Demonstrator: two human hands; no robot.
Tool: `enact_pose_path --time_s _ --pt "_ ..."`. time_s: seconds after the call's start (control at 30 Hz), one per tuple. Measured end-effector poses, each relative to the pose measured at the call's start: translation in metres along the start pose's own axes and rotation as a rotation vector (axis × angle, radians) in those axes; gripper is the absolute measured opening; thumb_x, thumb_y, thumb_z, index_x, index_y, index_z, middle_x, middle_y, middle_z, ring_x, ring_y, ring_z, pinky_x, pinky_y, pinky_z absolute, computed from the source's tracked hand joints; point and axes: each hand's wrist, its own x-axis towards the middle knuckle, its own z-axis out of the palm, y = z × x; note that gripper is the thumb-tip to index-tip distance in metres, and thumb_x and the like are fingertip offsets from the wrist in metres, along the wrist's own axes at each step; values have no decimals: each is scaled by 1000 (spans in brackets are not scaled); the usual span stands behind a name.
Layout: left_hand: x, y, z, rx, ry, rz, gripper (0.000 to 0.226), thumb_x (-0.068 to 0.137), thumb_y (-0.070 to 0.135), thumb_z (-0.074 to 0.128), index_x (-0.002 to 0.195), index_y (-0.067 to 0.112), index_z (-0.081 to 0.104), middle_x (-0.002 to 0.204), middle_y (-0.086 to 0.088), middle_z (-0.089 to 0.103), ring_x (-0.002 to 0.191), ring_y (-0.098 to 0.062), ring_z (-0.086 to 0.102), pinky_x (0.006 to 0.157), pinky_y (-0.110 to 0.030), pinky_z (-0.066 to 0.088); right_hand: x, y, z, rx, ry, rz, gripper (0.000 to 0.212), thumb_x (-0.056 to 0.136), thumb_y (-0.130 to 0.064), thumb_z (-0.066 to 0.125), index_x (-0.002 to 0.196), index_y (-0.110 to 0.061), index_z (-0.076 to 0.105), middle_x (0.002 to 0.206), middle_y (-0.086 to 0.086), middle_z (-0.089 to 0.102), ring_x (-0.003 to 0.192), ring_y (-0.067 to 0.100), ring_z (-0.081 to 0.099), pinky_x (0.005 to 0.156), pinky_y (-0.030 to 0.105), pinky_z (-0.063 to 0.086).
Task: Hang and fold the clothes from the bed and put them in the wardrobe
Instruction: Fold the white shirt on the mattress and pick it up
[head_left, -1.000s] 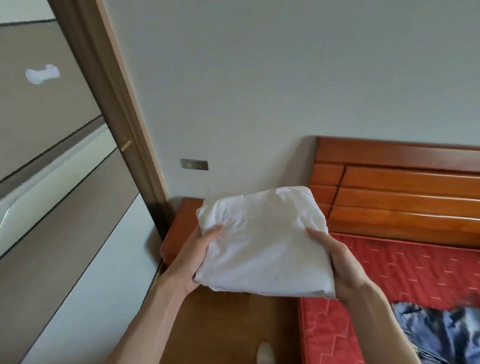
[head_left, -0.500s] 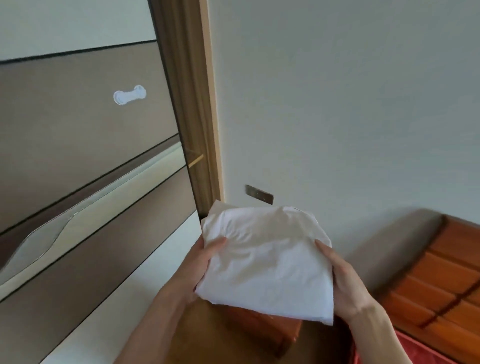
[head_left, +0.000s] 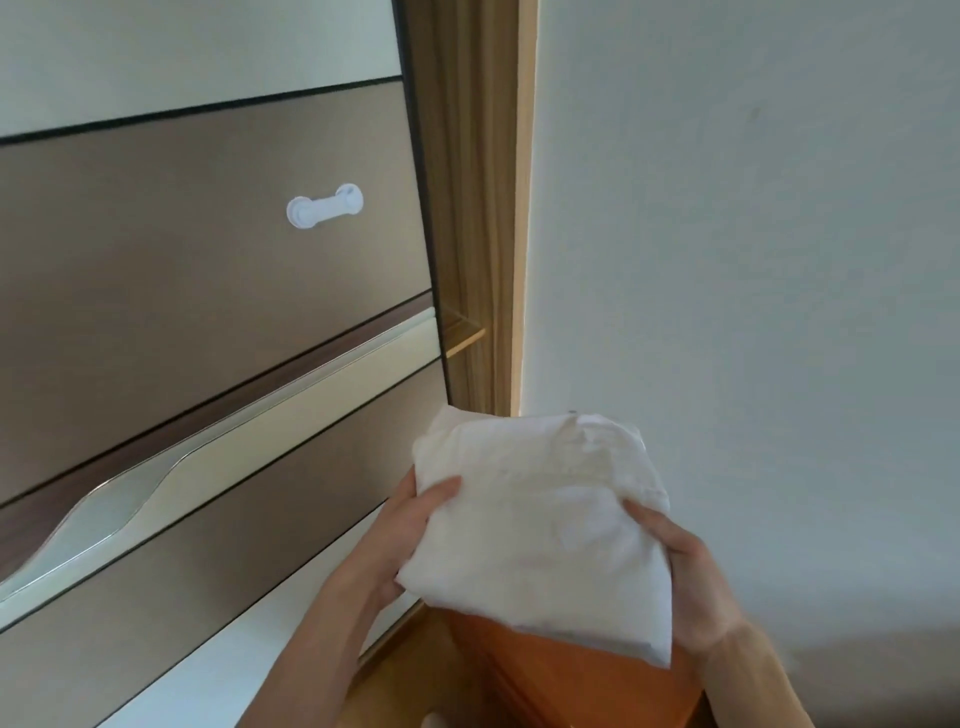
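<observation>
both hands, the left hand (head_left: 410, 525) and right hand (head_left: 685, 582), clasp the folded white garment (head_left: 545, 525) by its sides, fingers closed on it, probably to keep the folds flat, in front of the wardrobe's sliding door (head_left: 208, 291).

A home bedroom: a sliding wardrobe door (head_left: 218, 322) fills nine o'clock, an orange wooden nightstand (head_left: 582, 680) sits at six, plain painted wall (head_left: 753, 260) at two
</observation>
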Motion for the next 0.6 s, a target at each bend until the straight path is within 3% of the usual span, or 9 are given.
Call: enact_pose_path --time_s 0.07,0.23,0.37,0.5,0.6 --pt "18 8 -6 8 -8 -4 33 95 32 73 124 39 60 116 -2 78 110 -31 73 98 -57 57 19 -9 8 5 6 18 46 102 -32 52 128 2 70 131 29 66 113 45 69 86 54 61" --pt "69 35 -20 35 -49 -30 36 96 34 71 129 37 59 114 -4 78 106 -30 75 94 -53 60 58 -28 33 16 39 25 52 102 -35 54 139 1 63 140 28 61 128 47 60 114 60 40" --pt "111 61 -30 52 -89 -51 36 95 34 71 129 38 59 114 -4 78 106 -29 75 85 -46 63 84 -41 56 76 50 24 53 103 -36 52 141 0 61 144 28 58 132 48 57 114 62 40" --pt "156 76 -38 68 -145 -94 43 91 36 75 132 35 62 119 -7 76 110 -32 74 95 -56 59 113 -50 69 128 100 -16 55 101 -34 55 145 0 57 145 28 57 133 47 57 118 62 35" --pt "188 85 -39 77 -196 -94 40 95 30 74 133 27 64 121 -10 76 110 -33 74 101 -59 55 131 -55 80 132 104 -58 52 100 -33 55 138 2 62 139 29 62 125 47 63 107 61 48"
